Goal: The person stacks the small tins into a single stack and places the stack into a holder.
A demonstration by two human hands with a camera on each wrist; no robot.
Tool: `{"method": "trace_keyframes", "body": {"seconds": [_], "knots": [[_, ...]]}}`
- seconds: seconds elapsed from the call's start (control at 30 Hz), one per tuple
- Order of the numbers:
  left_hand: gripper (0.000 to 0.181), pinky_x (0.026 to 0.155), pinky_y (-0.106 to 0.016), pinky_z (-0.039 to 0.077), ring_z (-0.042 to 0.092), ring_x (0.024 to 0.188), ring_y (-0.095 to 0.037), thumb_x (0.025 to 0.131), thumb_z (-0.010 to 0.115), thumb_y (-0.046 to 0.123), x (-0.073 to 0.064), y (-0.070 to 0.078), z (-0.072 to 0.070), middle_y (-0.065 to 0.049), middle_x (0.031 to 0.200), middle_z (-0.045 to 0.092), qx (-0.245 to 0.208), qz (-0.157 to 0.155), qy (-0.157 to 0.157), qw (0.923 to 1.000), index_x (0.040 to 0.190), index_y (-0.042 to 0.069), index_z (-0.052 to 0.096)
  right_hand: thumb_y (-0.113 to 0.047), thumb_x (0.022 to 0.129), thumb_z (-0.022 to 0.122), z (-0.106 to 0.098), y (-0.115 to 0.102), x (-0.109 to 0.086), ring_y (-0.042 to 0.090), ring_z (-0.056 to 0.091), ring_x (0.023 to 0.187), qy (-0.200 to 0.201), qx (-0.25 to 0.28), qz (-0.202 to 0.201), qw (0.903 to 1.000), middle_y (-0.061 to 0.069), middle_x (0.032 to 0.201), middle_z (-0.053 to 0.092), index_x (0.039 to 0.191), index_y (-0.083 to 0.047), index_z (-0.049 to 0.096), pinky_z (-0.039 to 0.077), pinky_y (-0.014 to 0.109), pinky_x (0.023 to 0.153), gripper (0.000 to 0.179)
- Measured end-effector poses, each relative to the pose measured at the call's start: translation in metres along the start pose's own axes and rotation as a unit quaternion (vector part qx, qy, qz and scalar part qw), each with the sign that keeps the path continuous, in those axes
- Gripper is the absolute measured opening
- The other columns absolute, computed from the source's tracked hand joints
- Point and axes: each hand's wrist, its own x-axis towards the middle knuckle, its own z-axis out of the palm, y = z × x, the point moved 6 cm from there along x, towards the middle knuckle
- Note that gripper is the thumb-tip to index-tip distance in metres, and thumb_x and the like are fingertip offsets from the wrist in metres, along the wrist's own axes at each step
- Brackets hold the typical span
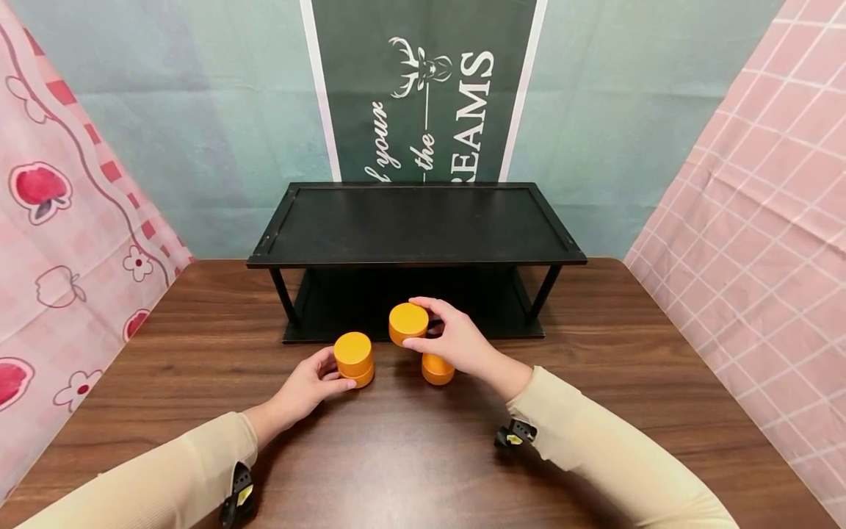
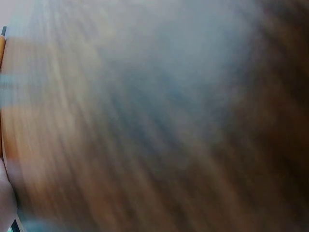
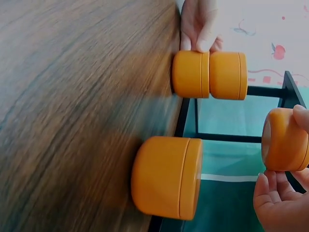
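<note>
A raised jar (image 1: 408, 322) hangs above the counter (image 1: 423, 448), pinched between the thumb and fingers of a person's right hand (image 1: 457, 342). It is upright, its base touching nothing, and it sits higher than the pair of jars to its left. There, the left hand (image 1: 308, 387) grips the lower jar (image 1: 363, 377) by its near and left sides, while the upper jar (image 1: 353, 351) rests on top of it, nearly in line. Right of the pair and apart from it, a single jar (image 1: 438, 371) stands upright on the counter. A black shelf (image 1: 423, 224) stands at the far side, behind the jars. The left wrist view, mostly blurred wood, adds little about the left hand's grip.

The step in hand appears to be the placing of one jar, the left hand steadying the pair; whether the raised jar is meant for the pair or the single jar cannot be told. Either way, the next move seems to call for centring its base over the chosen support, lowering it level and letting go only once it sits flush. An off-centre landing could topple the jars beneath.
</note>
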Motion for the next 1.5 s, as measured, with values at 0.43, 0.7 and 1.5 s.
{"method": "trace_keyframes", "body": {"seconds": [0.43, 0.7, 1.5], "knots": [[0.058, 0.094, -0.034, 0.045, 0.051, 0.114, -0.035, 0.08, 0.073, 0.008, 0.0, 0.0, -0.002, -0.023, 0.123, 0.053, 0.011, -0.007, 0.003, 0.9999, 0.128, -0.007, 0.045, -0.021, 0.075, 0.079, 0.02, -0.015, 0.007, 0.018, 0.055, 0.096, -0.017, 0.0, -0.014, 0.9998, 0.006, 0.123, 0.056, 0.13, -0.009, 0.053, 0.051, 0.03, 0.083, 0.062], [0.057, 0.095, -0.034, 0.045, 0.051, 0.114, -0.035, 0.081, 0.073, 0.009, 0.0, -0.002, -0.001, -0.023, 0.123, 0.053, 0.008, -0.001, -0.004, 1.0, 0.128, -0.007, 0.044, -0.021, 0.076, 0.079, 0.033, -0.02, 0.012, 0.018, 0.056, 0.097, -0.025, 0.008, -0.038, 0.9989, 0.007, 0.124, 0.056, 0.13, -0.007, 0.052, 0.051, 0.03, 0.082, 0.062], [0.057, 0.095, -0.034, 0.044, 0.051, 0.115, -0.035, 0.081, 0.072, 0.007, 0.0, -0.001, -0.001, -0.024, 0.125, 0.052, 0.005, 0.003, -0.008, 1.0, 0.129, -0.007, 0.043, -0.024, 0.077, 0.078, 0.059, -0.032, 0.023, 0.014, 0.054, 0.095, -0.062, 0.023, -0.028, 0.9974, 0.002, 0.119, 0.056, 0.131, -0.011, 0.052, 0.05, 0.031, 0.084, 0.062]]}}
